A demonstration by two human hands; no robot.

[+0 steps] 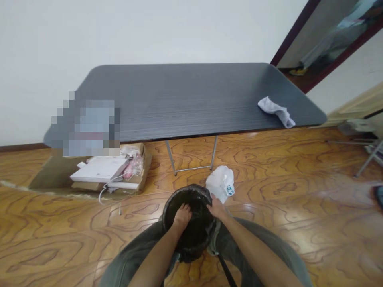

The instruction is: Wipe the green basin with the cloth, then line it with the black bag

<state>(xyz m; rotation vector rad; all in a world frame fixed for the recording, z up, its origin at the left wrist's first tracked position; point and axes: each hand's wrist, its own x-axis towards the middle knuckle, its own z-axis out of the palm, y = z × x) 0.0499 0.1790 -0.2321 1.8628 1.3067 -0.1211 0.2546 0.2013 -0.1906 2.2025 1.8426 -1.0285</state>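
Observation:
A round trash bin (167, 203) lined with a black bag (196, 235) stands between my knees. Inside its mouth is my left hand (183, 215), fingers stretched out near the liner and holding nothing I can see. My right hand (217, 207) grips the right rim, with the fingers over the edge and the bag's lip. The bottom of the bin is dark, so what lies there cannot be made out. Just beyond the right rim, a white plastic bag (220, 181) with a small teal print lies on the floor.
A dark folding table (185, 99) stands ahead against the wall. On its right end lies a crumpled pale cloth (277, 111); its left end is blurred out. Below the left side, an open cardboard box (54, 173) holds a white flat box (100, 167), cables and wrappers.

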